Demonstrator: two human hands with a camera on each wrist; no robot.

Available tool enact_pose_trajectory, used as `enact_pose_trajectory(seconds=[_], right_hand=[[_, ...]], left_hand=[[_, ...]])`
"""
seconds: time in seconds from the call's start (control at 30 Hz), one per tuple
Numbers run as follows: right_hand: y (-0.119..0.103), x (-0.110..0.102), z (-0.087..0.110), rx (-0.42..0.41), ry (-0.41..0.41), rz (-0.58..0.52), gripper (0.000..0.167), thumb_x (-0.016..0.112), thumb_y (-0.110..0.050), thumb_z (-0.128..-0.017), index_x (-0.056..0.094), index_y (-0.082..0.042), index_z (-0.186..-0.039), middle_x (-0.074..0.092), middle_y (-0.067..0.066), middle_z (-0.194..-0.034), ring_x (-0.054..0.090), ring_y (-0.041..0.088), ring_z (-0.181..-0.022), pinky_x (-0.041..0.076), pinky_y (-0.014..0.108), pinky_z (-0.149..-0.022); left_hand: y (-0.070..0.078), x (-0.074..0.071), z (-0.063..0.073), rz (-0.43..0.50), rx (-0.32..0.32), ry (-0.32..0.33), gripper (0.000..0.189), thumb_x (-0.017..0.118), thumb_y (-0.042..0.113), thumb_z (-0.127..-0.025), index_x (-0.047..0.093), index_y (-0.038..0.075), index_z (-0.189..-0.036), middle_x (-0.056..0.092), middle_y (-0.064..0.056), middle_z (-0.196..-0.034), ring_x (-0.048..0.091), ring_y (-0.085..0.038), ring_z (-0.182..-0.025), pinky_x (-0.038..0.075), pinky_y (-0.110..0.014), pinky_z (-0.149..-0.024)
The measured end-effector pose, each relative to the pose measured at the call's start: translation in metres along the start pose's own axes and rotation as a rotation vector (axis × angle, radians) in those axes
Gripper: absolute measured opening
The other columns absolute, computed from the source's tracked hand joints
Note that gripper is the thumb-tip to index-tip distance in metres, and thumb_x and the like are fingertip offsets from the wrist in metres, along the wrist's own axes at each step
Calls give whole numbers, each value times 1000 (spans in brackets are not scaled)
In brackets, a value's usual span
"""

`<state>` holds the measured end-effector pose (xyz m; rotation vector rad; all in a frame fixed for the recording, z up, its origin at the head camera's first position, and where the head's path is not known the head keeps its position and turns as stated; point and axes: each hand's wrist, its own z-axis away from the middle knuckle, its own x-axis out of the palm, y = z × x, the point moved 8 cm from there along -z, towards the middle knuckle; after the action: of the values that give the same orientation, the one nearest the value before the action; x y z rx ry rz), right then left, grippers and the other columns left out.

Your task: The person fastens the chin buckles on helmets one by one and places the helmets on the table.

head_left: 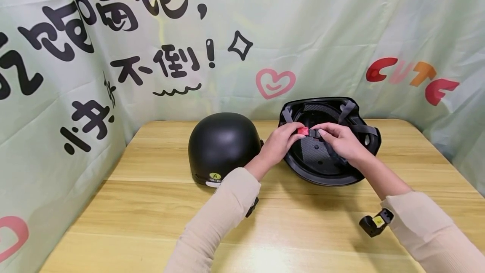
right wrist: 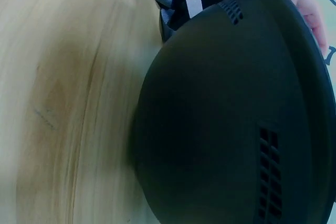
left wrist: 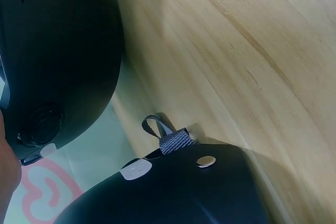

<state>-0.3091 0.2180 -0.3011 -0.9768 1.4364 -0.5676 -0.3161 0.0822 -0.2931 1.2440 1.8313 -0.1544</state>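
Observation:
A black helmet (head_left: 312, 151) lies upside down on its crown, its padded inside facing up. Over its opening, my left hand (head_left: 278, 141) pinches the red part of a chin-strap buckle (head_left: 302, 131) between thumb and fingers. From the other side my right hand (head_left: 342, 140) pinches the black part of the buckle (head_left: 315, 133). The red and black parts meet end to end. In the right wrist view, the vented shell of this helmet (right wrist: 210, 114) hides the buckle. The left wrist view shows the same shell (left wrist: 63, 51) at top left, with the buckle out of sight.
A second black helmet (head_left: 225, 146) stands dome up to the left, beside my left forearm, with a round yellow sticker marked A (head_left: 215, 176). The wooden table (head_left: 151, 222) bears both helmets. A printed cloth (head_left: 322, 33) hangs behind the table.

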Motion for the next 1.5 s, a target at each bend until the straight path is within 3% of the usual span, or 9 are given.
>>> enact_pose_trajectory(seconds=[0.13, 0.37, 0.63, 0.83, 1.1, 1.5], right_hand=[[1, 2, -1, 38, -20, 3, 34, 40, -21, -100, 53, 1, -123, 57, -5, -108, 49, -4, -91, 42, 14, -78], [4, 3, -4, 38, 8, -101, 33, 44, -19, -99, 48, 4, -122, 57, -22, -93, 52, -5, -85, 43, 14, -74], [9, 0, -7, 34, 89, -164, 25, 49, -17, -96, 52, 4, -110, 59, -30, -79, 55, -7, -75, 45, 13, -67], [8, 1, -9, 9, 93, -180, 23, 50, -12, -95, 53, 7, -108, 59, -29, -76, 56, -8, -74, 45, 12, -67], [3, 4, -11, -10, 97, -198, 8, 51, -9, -94, 55, -3, -97, 60, -29, -75, 57, -9, -75, 46, 12, -68], [4, 11, -8, 1, 115, -209, 4, 50, -4, -93, 53, -2, -93, 60, -29, -72, 56, -10, -73, 44, 11, -68]], left_hand=[[1, 1, 0, 1, 11, -19, 32, 59, 19, -89, 59, 5, -117, 63, -8, -115, 59, -18, -108, 44, -22, -97], [1, 5, -2, -49, -8, -82, 30, 56, 22, -91, 57, 4, -116, 64, -8, -113, 59, -17, -103, 46, -23, -93], [1, 9, -6, -107, -38, -159, 29, 50, 21, -95, 54, 2, -117, 61, -10, -114, 58, -19, -105, 45, -25, -93], [1, 11, -6, -111, -40, -192, 28, 49, 18, -96, 52, 0, -117, 61, -11, -113, 57, -20, -105, 45, -25, -93], [1, 8, -4, -124, 22, -163, 26, 51, 15, -94, 52, -2, -114, 60, -13, -106, 57, -22, -100, 46, -28, -91], [3, 9, 0, -162, 25, -184, 26, 49, 17, -95, 50, -1, -114, 59, -11, -104, 56, -21, -99, 46, -27, -89]])
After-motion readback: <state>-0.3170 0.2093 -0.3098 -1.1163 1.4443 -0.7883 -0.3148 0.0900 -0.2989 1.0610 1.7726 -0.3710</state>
